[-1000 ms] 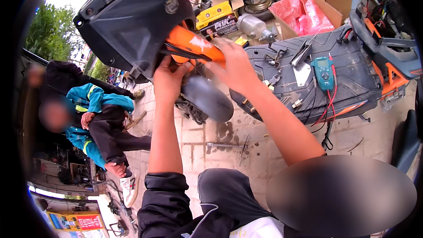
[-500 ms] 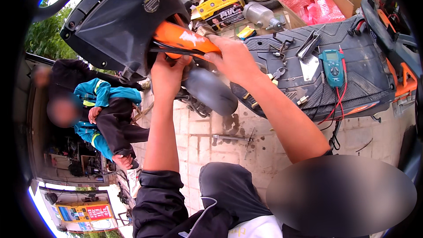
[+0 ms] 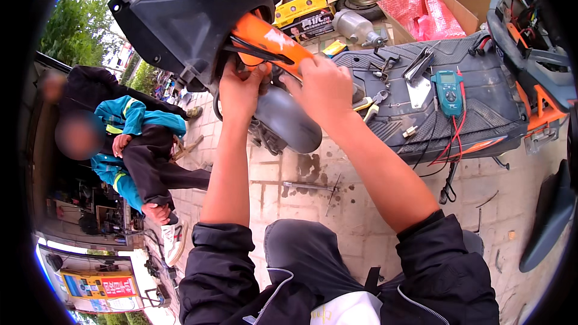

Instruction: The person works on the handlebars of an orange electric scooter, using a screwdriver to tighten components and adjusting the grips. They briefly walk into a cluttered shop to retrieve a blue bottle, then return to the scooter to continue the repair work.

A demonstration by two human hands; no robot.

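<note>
The orange panel (image 3: 268, 36) sticks out from under the black front cover (image 3: 192, 21) of a scooter, above its dark front wheel (image 3: 289, 119). My right hand (image 3: 324, 87) is closed round the lower right end of this panel. Below the panel, my left hand (image 3: 241, 87) has its fingers pinched together near the cover's edge; whatever they hold is hidden. Thin black cables (image 3: 260, 52) run along the panel's underside, between the two hands.
On the scooter's footboard (image 3: 385, 129) lie a teal multimeter (image 3: 448, 92) with red and black leads, pliers (image 3: 376, 103) and small metal parts. A metal rod (image 3: 307, 186) rests on the paving. Boxes and pink bubble wrap (image 3: 415, 9) stand behind. At left sits a person in teal sleeves (image 3: 123, 114).
The black cover and orange panel appear farther right and higher, while the wheel is nearly where it was. Both hands have shifted right with the panel, the right one now wrapping its end.
</note>
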